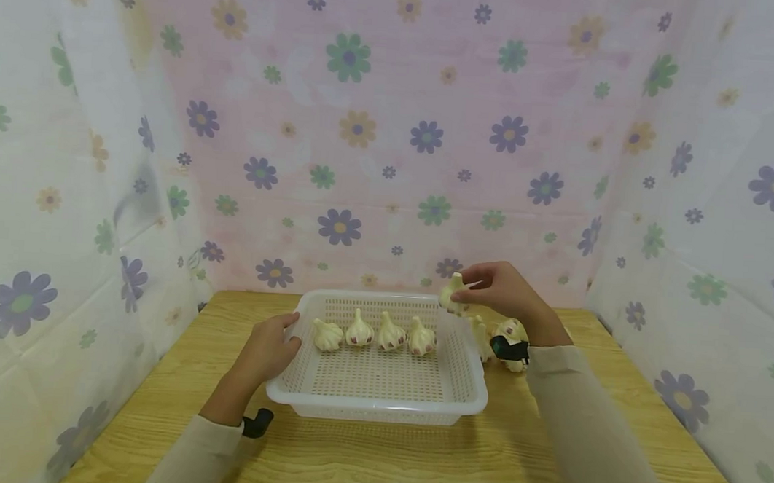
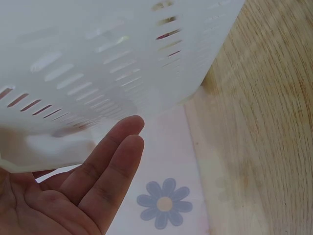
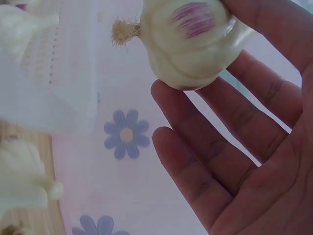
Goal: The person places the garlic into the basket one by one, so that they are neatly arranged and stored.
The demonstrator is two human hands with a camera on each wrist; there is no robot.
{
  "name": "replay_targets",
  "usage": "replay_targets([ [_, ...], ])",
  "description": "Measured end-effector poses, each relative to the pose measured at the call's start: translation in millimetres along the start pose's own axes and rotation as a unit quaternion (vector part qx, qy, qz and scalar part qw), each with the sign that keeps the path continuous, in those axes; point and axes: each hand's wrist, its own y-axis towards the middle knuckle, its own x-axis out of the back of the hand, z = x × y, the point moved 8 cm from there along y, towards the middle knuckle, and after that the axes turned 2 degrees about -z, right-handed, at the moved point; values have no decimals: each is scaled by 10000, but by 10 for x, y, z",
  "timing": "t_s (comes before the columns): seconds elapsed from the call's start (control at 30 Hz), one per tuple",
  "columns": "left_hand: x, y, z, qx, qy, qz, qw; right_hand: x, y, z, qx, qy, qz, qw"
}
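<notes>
A white plastic basket (image 1: 378, 404) with slotted walls stands on the table, and several garlic bulbs (image 1: 360, 329) sit in a row along its far half. My left hand (image 1: 268, 348) grips the basket's left rim, with fingers against the outer wall in the left wrist view; the thumb is hidden there. Over the basket's far right corner, my right hand (image 1: 499, 290) holds another garlic bulb (image 3: 188, 41) between thumb and fingertips. Its stem points up in the head view, and a root tuft and purple patch show in the right wrist view.
More garlic bulbs (image 1: 510, 332) lie on the wooden table (image 1: 349, 462) right of the basket, partly hidden by the right wrist's black camera mount (image 1: 510, 348). Flower-printed cloth (image 1: 391, 154) walls in the back and both sides.
</notes>
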Motion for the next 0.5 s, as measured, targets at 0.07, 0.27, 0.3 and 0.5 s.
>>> replay_targets([
  [0.07,-1,0,11,34,-6,1,10000,-68,50,33,61,38,34,10000],
  [0.27,-10,4,21,10,-9,-10,10000,-295,155,139,173,60,234,9996],
  [0.3,-11,4,19,-6,10,-13,10000,-334,162,162,182,63,285,9994],
  [0.5,-8,9,19,-63,30,-45,10000,-546,214,271,267,-37,541,9982],
])
